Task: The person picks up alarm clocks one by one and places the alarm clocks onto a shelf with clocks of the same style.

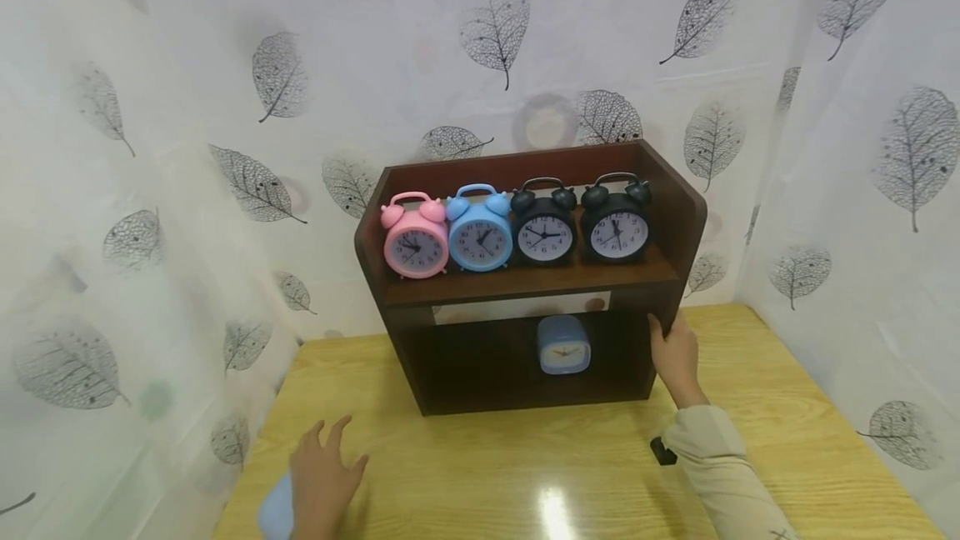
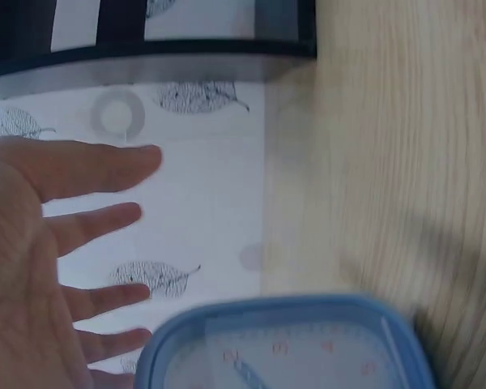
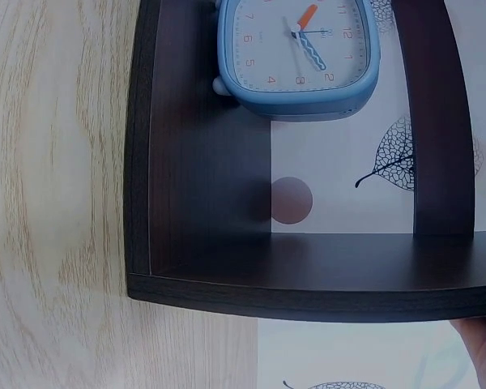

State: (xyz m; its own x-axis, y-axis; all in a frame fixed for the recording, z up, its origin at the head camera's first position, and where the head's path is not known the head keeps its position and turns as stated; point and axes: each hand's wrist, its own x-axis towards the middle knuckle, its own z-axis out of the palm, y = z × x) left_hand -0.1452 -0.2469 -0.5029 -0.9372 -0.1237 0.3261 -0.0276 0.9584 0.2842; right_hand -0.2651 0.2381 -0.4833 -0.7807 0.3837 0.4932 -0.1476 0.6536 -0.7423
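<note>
A dark brown two-tier shelf (image 1: 540, 288) stands on the table. My right hand (image 1: 677, 357) holds its right side panel, thumb at the front edge; in the right wrist view only a bit of that hand (image 3: 479, 344) shows outside the panel. A blue square alarm clock (image 1: 564, 347) sits on the lower tier, right of the middle. My left hand (image 1: 324, 477) is at the table's front left with fingers spread, holding nothing. Beside it another blue square clock (image 2: 283, 348) stands on the table, partly hidden by the hand in the head view.
On the upper tier a pink twin-bell clock (image 1: 416, 248), a light blue one (image 1: 480, 238) and two black ones (image 1: 543, 232) stand in a row. A small black object (image 1: 663, 451) lies near my right forearm. Leaf-patterned sheeting (image 1: 495, 32) surrounds the wooden table (image 1: 450, 473).
</note>
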